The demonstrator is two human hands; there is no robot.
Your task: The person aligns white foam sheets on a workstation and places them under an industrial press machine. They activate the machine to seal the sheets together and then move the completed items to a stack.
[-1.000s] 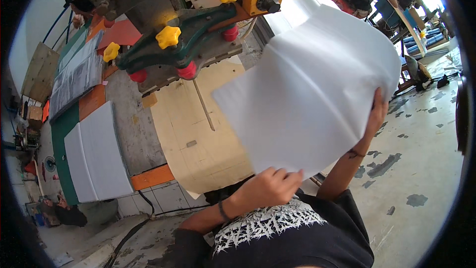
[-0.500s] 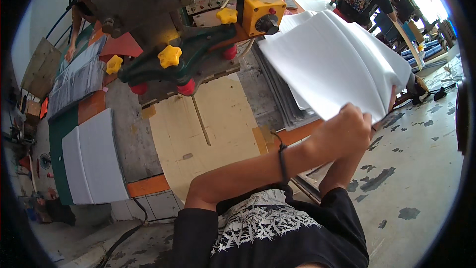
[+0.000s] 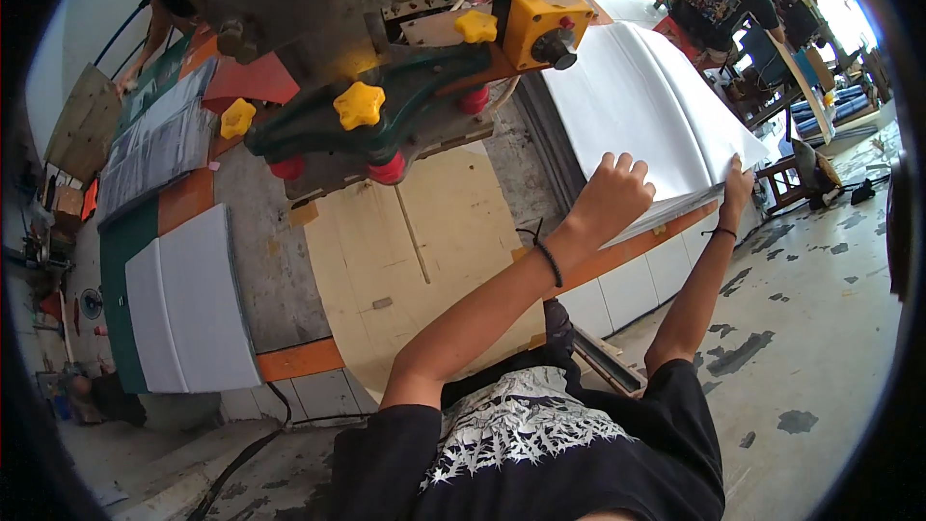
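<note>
A large white sheet (image 3: 617, 87) with a lengthwise crease lies on top of a stack of sheets (image 3: 666, 209) at the right of the worktable. My left hand (image 3: 615, 195) is at the near left edge of the stack, its fingers curled in; what lies under them, if anything, is hidden. At the near right corner, my right hand (image 3: 738, 191) pinches the edge of the white sheet, thumb on top. Left of the hands, a tan board (image 3: 405, 260) with a long slot lies below a press head (image 3: 318, 125) with yellow star knobs.
White folded sheets (image 3: 193, 309) lie on the left part of the table. Beyond them is a pile of grey, plastic-looking sheets (image 3: 159, 154). A yellow control box (image 3: 540, 29) juts out beside the press. One person (image 3: 723, 0) sits at the far right; another person's arm shows at far left.
The white sheet, lifted and bent before, now lies flatter on the stack. My hands have moved apart, the left one leftward, the right one staying at the right corner. The view has shifted slightly.
</note>
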